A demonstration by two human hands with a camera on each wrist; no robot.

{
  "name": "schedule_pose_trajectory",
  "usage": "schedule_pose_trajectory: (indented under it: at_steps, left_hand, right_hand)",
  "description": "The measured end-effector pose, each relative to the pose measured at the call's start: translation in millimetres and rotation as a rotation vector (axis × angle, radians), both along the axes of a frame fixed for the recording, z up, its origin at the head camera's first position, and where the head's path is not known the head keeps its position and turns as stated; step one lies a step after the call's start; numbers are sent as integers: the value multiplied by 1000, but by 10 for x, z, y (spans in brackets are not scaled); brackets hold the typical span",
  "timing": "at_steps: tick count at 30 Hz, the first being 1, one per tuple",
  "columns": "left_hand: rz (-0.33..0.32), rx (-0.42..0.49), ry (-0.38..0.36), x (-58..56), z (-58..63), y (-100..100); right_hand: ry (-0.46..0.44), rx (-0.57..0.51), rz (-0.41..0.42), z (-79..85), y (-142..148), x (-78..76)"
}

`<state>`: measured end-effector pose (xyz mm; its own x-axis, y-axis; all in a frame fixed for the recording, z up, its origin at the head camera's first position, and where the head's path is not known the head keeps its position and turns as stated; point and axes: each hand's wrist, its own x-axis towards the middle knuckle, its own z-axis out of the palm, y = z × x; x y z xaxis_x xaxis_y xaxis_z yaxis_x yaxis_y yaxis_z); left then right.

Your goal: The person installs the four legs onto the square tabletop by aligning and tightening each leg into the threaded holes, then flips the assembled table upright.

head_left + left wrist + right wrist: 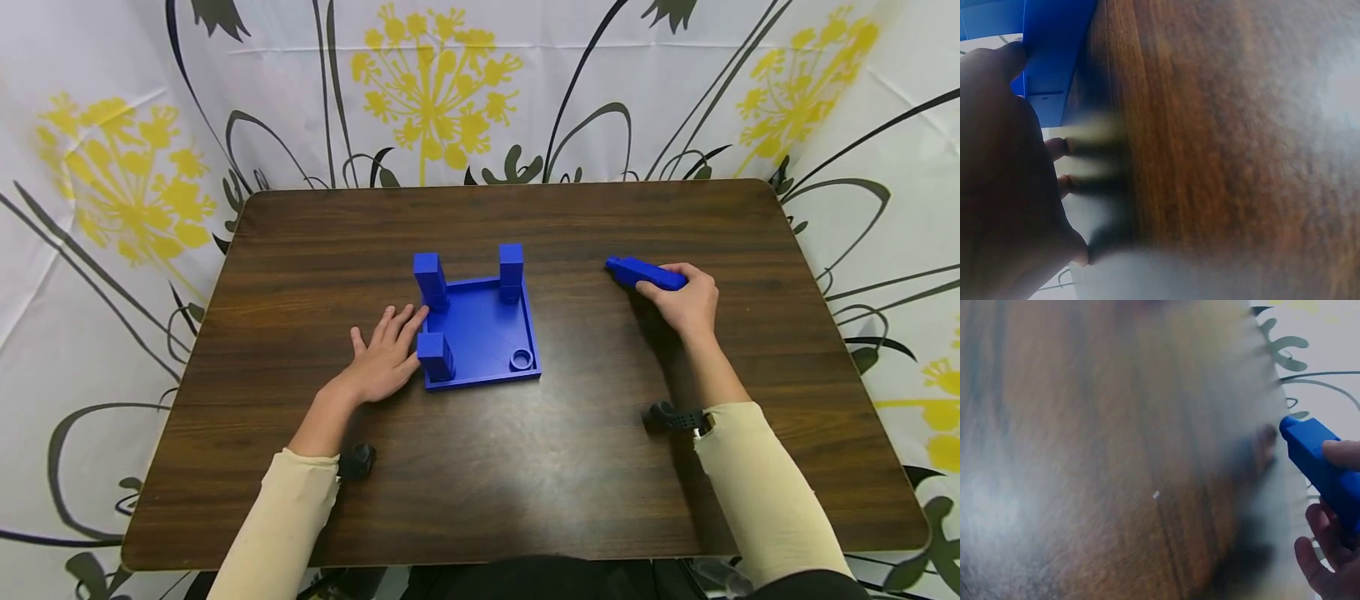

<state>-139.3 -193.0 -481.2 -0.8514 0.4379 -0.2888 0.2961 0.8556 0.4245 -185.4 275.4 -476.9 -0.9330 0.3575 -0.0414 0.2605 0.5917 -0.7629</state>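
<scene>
A square blue tray lies on the table, with square blue posts standing at three of its corners: far left, far right and near left. A raised round socket shows at its near right corner. My left hand lies with spread fingers along the tray's left side, index finger and thumb at the two left posts. Well to the right of the tray, my right hand grips a loose blue post between thumb and fingers. Its round peg end points left, above the tabletop.
The dark wooden table has rounded corners and its near edge lies close to the body. A white flowered cloth hangs behind and on both sides. Dark wrist straps with cameras sit at both sleeves.
</scene>
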Motion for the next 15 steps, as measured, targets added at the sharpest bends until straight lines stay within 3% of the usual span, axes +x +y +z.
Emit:
schedule_pose_trajectory:
  at_steps: [5,8,12,15]
  left_hand:
    - [6,3,2,2,-7,-2]
    - [5,10,6,8,-14,-3]
    - [-1,23,12,11,-25,-9]
    - [-1,27,14,10,-33,-13]
  right_hand:
    - [142,-193,-12,87,-69,-23]
    - [222,-397,0,171,-145,-27]
    - [333,-721,75,286,-267,3]
    - [382,-839,170,349,-375,36]
